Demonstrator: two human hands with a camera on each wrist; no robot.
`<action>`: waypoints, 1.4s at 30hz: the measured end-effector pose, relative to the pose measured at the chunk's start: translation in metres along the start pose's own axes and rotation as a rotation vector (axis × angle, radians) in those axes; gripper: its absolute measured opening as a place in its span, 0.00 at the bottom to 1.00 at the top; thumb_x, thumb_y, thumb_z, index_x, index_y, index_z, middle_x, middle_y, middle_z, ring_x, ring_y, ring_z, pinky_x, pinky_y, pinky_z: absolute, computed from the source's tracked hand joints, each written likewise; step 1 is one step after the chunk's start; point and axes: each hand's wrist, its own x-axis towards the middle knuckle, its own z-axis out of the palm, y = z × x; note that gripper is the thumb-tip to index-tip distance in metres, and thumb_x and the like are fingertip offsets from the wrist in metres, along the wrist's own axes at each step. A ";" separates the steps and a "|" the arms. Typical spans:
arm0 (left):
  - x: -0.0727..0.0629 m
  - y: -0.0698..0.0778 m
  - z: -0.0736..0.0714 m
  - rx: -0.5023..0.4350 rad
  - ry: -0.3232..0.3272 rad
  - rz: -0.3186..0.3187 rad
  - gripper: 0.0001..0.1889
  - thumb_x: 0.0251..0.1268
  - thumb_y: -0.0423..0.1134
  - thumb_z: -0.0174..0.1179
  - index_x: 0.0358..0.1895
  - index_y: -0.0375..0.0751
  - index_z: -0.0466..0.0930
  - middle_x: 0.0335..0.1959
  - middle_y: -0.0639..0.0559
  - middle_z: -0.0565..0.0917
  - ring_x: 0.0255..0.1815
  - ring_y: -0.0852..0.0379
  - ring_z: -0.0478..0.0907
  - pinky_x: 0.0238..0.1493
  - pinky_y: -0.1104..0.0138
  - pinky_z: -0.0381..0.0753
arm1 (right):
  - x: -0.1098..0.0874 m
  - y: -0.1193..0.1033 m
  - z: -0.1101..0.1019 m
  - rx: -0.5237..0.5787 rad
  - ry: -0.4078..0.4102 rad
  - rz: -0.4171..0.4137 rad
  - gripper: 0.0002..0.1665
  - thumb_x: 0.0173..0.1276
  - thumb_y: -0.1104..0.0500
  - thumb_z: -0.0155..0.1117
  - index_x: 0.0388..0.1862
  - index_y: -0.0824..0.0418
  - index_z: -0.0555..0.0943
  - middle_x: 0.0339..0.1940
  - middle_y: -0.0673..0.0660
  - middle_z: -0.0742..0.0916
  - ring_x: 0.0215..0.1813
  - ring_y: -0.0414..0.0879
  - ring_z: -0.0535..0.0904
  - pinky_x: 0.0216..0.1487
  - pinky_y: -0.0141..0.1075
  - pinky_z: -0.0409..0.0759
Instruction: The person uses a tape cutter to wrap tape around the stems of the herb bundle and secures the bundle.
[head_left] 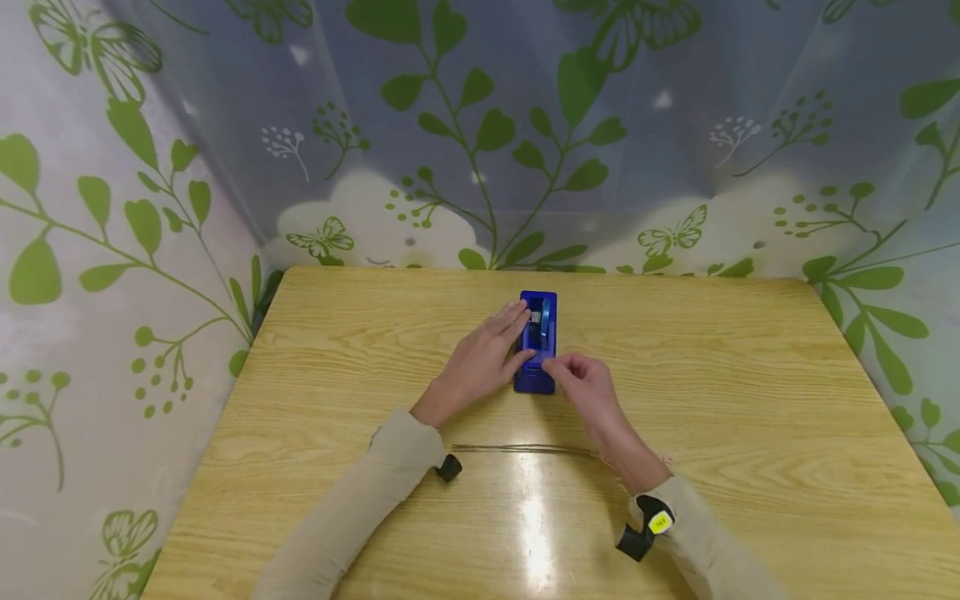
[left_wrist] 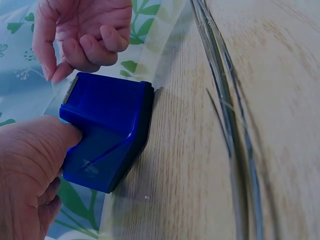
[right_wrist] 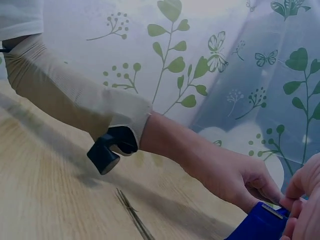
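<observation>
A blue tape dispenser [head_left: 536, 382] with a serrated cutter [left_wrist: 71, 90] stands on the table, its tape roll [head_left: 545, 318] showing from above. My left hand [head_left: 486, 354] holds the dispenser from its left side, thumb near the cutter end and fingers beside the roll. At the cutter, my right hand [head_left: 588, 385] pinches the end of the clear tape between thumb and index finger; the other fingers are curled, as the left wrist view shows. The tape itself is faint. The right wrist view shows my left hand [right_wrist: 225, 172] across the dispenser from my right hand [right_wrist: 307, 200].
Several long thin sticks or wires [head_left: 517, 449] lie in a bundle across the wooden table [head_left: 337, 375], nearer to me than the dispenser. Part of the bundle passes beneath my right forearm in the head view. A leaf-patterned curtain [head_left: 480, 192] hangs behind the table.
</observation>
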 end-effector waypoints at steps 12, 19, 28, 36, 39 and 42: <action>0.003 0.000 0.000 0.004 0.011 -0.009 0.36 0.81 0.52 0.55 0.81 0.36 0.59 0.83 0.41 0.60 0.83 0.46 0.56 0.79 0.57 0.62 | -0.021 0.004 0.007 0.057 0.003 0.022 0.12 0.76 0.59 0.64 0.34 0.65 0.78 0.19 0.49 0.72 0.25 0.45 0.68 0.35 0.36 0.68; 0.004 0.000 -0.002 0.003 0.003 -0.012 0.36 0.81 0.53 0.55 0.81 0.36 0.59 0.83 0.42 0.59 0.83 0.46 0.56 0.79 0.56 0.62 | -0.034 0.003 0.012 0.038 0.039 -0.012 0.11 0.77 0.61 0.61 0.36 0.68 0.77 0.19 0.48 0.72 0.25 0.42 0.67 0.28 0.31 0.64; 0.007 0.001 -0.004 -0.002 0.001 -0.014 0.35 0.82 0.53 0.53 0.81 0.37 0.60 0.83 0.42 0.59 0.84 0.45 0.55 0.80 0.56 0.61 | -0.063 0.009 0.013 0.080 0.040 0.033 0.11 0.76 0.60 0.62 0.35 0.66 0.76 0.19 0.50 0.72 0.26 0.47 0.69 0.37 0.34 0.70; 0.001 0.003 -0.003 -0.013 -0.008 -0.020 0.35 0.82 0.53 0.54 0.81 0.36 0.60 0.83 0.41 0.59 0.84 0.45 0.55 0.80 0.55 0.61 | -0.099 0.029 0.023 0.165 0.051 0.047 0.11 0.75 0.63 0.61 0.31 0.63 0.73 0.17 0.52 0.72 0.26 0.46 0.69 0.40 0.35 0.71; -0.001 0.003 -0.002 -0.004 -0.019 -0.028 0.35 0.82 0.53 0.54 0.81 0.36 0.60 0.83 0.41 0.59 0.84 0.45 0.55 0.80 0.56 0.60 | -0.111 0.036 0.028 0.181 0.037 0.056 0.09 0.74 0.65 0.60 0.32 0.65 0.74 0.16 0.51 0.71 0.24 0.44 0.68 0.37 0.33 0.70; 0.001 0.004 -0.001 0.001 -0.017 -0.031 0.35 0.82 0.53 0.53 0.81 0.37 0.59 0.83 0.41 0.58 0.84 0.45 0.54 0.81 0.56 0.58 | -0.117 0.041 0.029 0.170 0.029 0.067 0.07 0.74 0.65 0.59 0.34 0.66 0.76 0.16 0.50 0.71 0.23 0.42 0.68 0.36 0.33 0.71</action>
